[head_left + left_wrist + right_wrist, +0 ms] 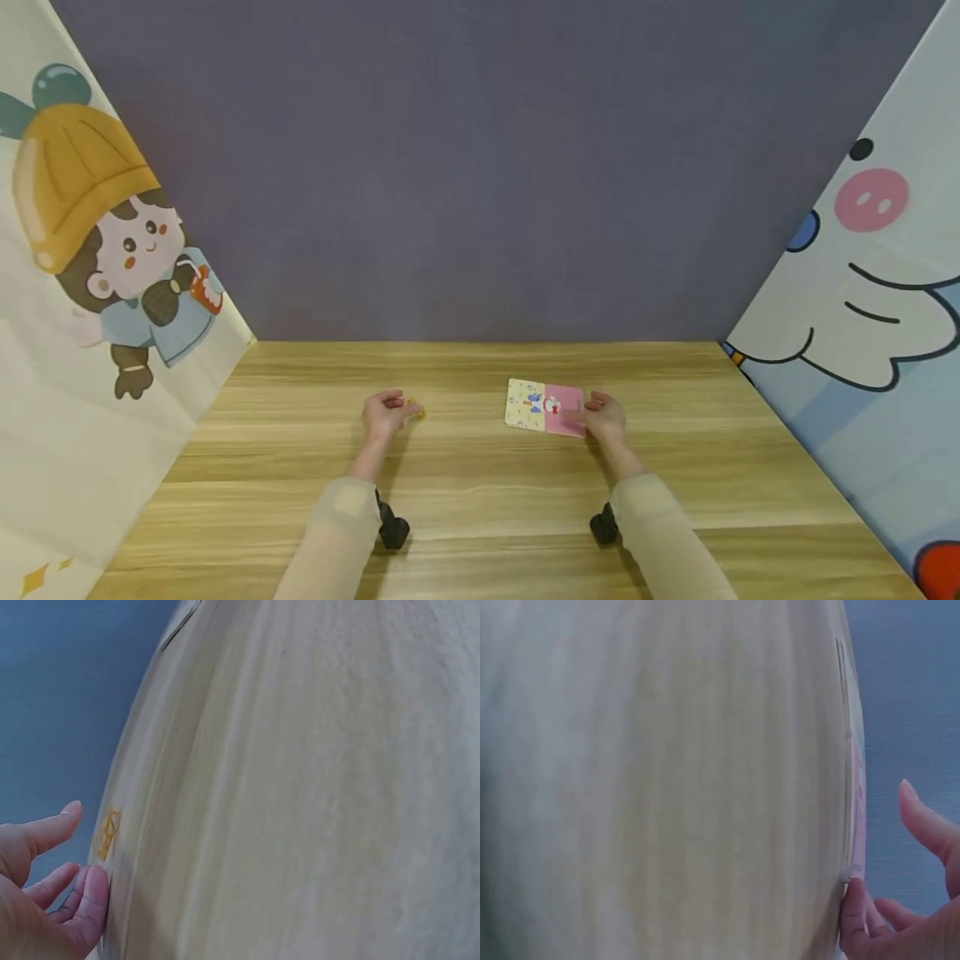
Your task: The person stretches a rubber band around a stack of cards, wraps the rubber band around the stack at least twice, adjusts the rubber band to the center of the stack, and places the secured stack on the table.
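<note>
On the table lies an open small booklet (526,406), one half pale yellow with little figures, the other pink with a white cartoon character. My right hand (606,419) is at its right edge. In the right wrist view, fingertips meet the near corner of the booklet (859,825), while the thumb (922,817) stands raised and apart from them. Farther left, my left hand (384,414) is beside a small orange-yellow openwork piece (421,412). Its thumb and fingers are spread apart, and the yellow piece (108,832) lies just beyond the fingertips.
The wood-grain table (480,500) ends at a dark grey-blue panel (480,175) behind. Cartoon-printed sheets flank it, with a child in a yellow hat (90,183) at left and a pig snout (872,200) at right. Each wrist wears a black camera (393,530).
</note>
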### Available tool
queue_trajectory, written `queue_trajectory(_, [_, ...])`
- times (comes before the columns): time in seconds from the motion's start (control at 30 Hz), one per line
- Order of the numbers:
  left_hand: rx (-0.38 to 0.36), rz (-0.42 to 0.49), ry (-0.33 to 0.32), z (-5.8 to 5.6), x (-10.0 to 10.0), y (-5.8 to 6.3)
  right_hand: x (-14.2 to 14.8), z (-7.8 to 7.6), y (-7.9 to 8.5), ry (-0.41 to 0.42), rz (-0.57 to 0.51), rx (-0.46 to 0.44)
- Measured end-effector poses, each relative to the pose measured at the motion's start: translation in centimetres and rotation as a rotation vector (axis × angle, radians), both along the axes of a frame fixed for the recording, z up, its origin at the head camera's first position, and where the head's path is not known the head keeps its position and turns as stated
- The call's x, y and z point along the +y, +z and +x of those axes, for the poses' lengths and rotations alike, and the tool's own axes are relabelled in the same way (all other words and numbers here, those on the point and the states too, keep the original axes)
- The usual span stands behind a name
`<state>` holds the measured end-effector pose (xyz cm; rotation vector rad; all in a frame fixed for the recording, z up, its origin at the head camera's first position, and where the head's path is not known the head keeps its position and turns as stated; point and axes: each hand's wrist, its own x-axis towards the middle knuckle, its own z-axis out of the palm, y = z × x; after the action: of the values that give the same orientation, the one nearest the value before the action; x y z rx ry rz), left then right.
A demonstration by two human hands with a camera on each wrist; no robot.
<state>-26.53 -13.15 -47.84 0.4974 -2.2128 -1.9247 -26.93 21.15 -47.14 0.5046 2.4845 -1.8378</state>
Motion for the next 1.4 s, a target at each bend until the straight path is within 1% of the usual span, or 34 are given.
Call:
queue_trajectory(0.13, [0.005, -0.039, 0.003, -0.1, 0.1, -0.3, -0.3, -0.2, -0.3, -0.009, 0.040, 0.014])
queue_trajectory(0.27, [0.012, -0.112, 0.007, -0.3, 0.2, -0.7, -0.5, -0.4, -0.7, -0.005, 0.080, 0.004])
queue_trajectory(0.33, [0.012, -0.143, 0.016, -0.4, 0.2, -0.9, -0.5, -0.5, -0.9, 0.002, 0.124, -0.001])
queue_trajectory(0.47, [0.006, -0.164, 0.025, -0.4, 0.3, -1.1, -0.6, -0.6, -1.0, 0.020, 0.257, -0.003])
queue_trajectory(0.53, [0.007, -0.174, 0.027, -0.4, 0.4, -1.1, -0.7, -0.7, -1.0, 0.021, 0.288, -0.005])
queue_trajectory(0.6, [0.014, -0.187, 0.025, -0.3, 0.4, -1.1, -0.8, -0.7, -0.9, 0.019, 0.291, -0.008])
queue_trajectory(0.7, [0.017, -0.218, 0.023, -0.2, 0.4, -1.2, -0.9, -0.6, -0.8, 0.020, 0.261, -0.023])
queue_trajectory(0.73, [0.016, -0.238, 0.021, -0.2, 0.4, -1.2, -1.0, -0.6, -0.7, 0.027, 0.273, -0.027])
queue_trajectory(0.83, [0.001, -0.288, 0.020, 0.0, 0.5, -1.2, -1.1, -0.7, -0.5, 0.049, 0.329, -0.048])
queue_trajectory(0.9, [-0.013, -0.328, 0.022, 0.1, 0.5, -1.1, -1.1, -0.7, -0.3, 0.062, 0.387, -0.063])
queue_trajectory(1.07, [-0.038, -0.380, 0.016, 0.3, 0.8, -1.0, -1.2, -0.8, -0.1, 0.082, 0.489, -0.099])
queue_trajectory(1.2, [-0.036, -0.405, 0.003, 0.3, 0.9, -0.9, -1.3, -1.0, -0.1, 0.076, 0.520, -0.123])
queue_trajectory(1.4, [-0.027, -0.421, 0.008, 0.3, 1.0, -1.0, -1.6, -1.1, 0.0, 0.032, 0.506, -0.136])
